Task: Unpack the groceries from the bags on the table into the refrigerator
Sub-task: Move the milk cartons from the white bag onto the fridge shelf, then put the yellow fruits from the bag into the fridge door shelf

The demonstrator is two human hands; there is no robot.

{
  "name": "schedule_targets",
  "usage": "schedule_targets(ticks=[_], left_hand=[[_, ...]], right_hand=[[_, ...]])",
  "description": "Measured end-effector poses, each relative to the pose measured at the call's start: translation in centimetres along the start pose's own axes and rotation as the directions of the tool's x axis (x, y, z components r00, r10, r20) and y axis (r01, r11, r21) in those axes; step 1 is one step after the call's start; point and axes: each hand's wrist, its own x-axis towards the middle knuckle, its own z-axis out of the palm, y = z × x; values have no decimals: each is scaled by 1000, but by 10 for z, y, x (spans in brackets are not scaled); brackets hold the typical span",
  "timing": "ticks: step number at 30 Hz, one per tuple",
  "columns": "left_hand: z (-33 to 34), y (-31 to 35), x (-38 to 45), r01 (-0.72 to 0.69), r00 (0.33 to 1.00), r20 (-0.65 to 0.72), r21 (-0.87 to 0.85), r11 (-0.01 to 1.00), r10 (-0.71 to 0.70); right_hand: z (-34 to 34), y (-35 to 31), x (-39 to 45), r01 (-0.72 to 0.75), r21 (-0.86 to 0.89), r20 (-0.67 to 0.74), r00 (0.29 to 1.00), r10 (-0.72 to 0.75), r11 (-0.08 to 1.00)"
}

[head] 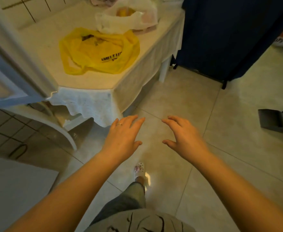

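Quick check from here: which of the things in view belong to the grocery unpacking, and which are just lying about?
Job:
yellow bag, flat on the table
white bag behind it, something yellow inside
left hand and right hand, both empty

Lying about:
dustpan on the floor
white chair
blue cabinet

Home kitchen, tiled floor [195, 101], cloth-covered table [134, 77] with grocery bags [100, 51], open refrigerator door [12, 64]

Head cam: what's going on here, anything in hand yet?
Nothing in hand. A person stands on the tiled floor short of the table, with the left hand and right hand both empty, fingers spread, held out over the floor. On the table lie a flattened yellow bag and, beyond it, a white plastic bag that holds something yellowish. Neither bag is touched.
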Motion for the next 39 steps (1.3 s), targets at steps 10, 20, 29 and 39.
schedule_targets(ticks=[10,20,29,39], left_hand=[[-2,-23,232,36,999,8,-16,999,-36],[-16,-45,436,106,994,0,-23,994,-106],[-13,-65,599,371,922,-104,-42,928,-373],[-29,-105,704,629,733,-263,-89,772,-628]], right_hand=[[-55,103,188,14,33,-4,1000,-14,999],[-111,205,367,49,75,24,998,-51,996],[-157,297,576,345,71,24,937,-347,936],[-203,301,783,646,20,108,757,-644,763]])
